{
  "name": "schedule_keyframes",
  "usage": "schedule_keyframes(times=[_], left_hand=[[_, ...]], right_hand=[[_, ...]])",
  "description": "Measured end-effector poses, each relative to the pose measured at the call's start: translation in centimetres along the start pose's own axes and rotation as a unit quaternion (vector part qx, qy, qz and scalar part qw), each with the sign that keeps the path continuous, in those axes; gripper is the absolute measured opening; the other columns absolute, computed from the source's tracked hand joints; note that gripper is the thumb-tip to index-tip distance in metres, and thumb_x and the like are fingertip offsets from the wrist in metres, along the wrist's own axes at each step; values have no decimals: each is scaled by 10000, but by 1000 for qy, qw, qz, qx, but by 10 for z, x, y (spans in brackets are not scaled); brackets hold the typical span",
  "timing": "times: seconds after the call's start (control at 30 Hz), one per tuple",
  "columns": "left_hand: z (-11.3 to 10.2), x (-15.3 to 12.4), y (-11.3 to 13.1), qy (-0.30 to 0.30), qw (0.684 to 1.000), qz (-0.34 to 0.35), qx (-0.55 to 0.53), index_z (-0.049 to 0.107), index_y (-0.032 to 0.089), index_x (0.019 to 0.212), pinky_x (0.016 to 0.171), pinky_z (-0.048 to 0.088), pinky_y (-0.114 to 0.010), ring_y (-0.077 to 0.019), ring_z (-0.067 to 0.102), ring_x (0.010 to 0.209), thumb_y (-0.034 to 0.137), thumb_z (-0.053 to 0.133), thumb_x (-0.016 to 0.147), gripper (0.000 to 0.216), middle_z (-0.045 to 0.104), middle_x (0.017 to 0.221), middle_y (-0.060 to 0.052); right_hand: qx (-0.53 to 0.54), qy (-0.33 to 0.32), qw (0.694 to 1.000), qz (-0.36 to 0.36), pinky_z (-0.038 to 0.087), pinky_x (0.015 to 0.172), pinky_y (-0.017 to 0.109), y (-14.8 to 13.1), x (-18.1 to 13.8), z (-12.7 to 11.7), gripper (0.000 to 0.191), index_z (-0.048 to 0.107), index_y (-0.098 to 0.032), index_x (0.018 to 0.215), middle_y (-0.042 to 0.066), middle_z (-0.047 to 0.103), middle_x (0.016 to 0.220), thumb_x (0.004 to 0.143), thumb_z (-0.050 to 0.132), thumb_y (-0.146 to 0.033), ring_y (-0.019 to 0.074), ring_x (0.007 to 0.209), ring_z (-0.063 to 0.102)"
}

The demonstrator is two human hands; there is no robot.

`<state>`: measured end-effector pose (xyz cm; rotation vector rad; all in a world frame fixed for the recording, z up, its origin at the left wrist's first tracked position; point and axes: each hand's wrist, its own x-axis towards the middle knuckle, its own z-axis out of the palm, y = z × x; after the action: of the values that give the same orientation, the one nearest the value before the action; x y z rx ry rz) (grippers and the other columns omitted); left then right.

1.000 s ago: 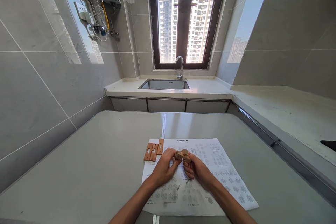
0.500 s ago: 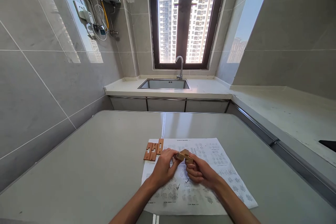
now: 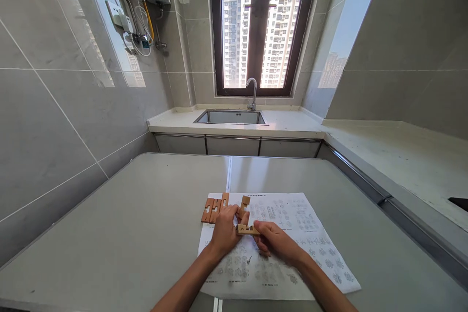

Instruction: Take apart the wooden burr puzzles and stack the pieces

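Observation:
My left hand [image 3: 225, 229] is closed on a notched wooden puzzle piece [image 3: 244, 203] that stands up past its fingertips. Between thumb and fingers, my right hand [image 3: 275, 240] grips a second, lighter notched wooden piece [image 3: 246, 229], held level. That piece's left end reaches my left hand; whether it touches is unclear. Both hands are over a printed instruction sheet [image 3: 266, 265] with small line drawings. Left of my left hand lie several flat wooden pieces [image 3: 207, 209] with cut-out slots, side by side at the sheet's upper left corner.
The sheet lies on a grey table [image 3: 127, 234] with a seam down its middle. Beyond it, a white counter [image 3: 292, 119] holds a sink [image 3: 230, 117] and a faucet [image 3: 252, 92] under a window. Tiled walls [image 3: 47, 107] close in both sides.
The two wooden pieces, close together before, are now apart, one in each hand. The left one has turned upright; the right one has come lower, nearer me. The view has shifted slightly.

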<state>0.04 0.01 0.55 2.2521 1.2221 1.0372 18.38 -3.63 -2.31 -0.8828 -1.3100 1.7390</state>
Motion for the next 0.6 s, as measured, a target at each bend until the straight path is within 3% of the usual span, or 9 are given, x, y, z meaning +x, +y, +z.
schedule_keyframes(times=[0.13, 0.33, 0.47, 0.6], left_hand=[[-1, 4, -8, 29, 999, -19, 29, 459, 222, 691, 701, 412, -325, -191, 545, 703, 342, 508, 977, 314, 577, 706, -1], [-3, 6, -7, 71, 991, -31, 108, 429, 220, 616, 751, 440, -359, -220, 552, 784, 327, 612, 901, 354, 569, 732, -16], [-9, 7, -6, 93, 989, -25, 108, 467, 208, 561, 901, 460, -420, -255, 597, 985, 263, 699, 807, 342, 678, 1024, -56], [-8, 5, -11, 77, 991, -24, 103, 447, 202, 519, 991, 425, -480, -301, 582, 1163, 175, 710, 724, 335, 693, 1263, -32]], right_hand=[[-35, 30, 998, -41, 360, 490, 249, -2, 0, 9, 545, 587, -197, 765, -53, 510, 524, 955, 487, -698, 104, 435, 411], [-69, 190, 972, -118, 379, 535, 260, -14, -1, 0, 483, 565, -213, 742, -49, 521, 578, 943, 556, -651, 113, 483, 421], [-110, 297, 941, -117, 382, 515, 270, -11, 1, -9, 484, 627, -209, 814, 3, 649, 718, 882, 609, -689, 133, 506, 483], [-226, 366, 899, -88, 430, 561, 292, -3, 2, -11, 473, 672, -213, 827, 18, 678, 670, 868, 619, -681, 189, 558, 571]])
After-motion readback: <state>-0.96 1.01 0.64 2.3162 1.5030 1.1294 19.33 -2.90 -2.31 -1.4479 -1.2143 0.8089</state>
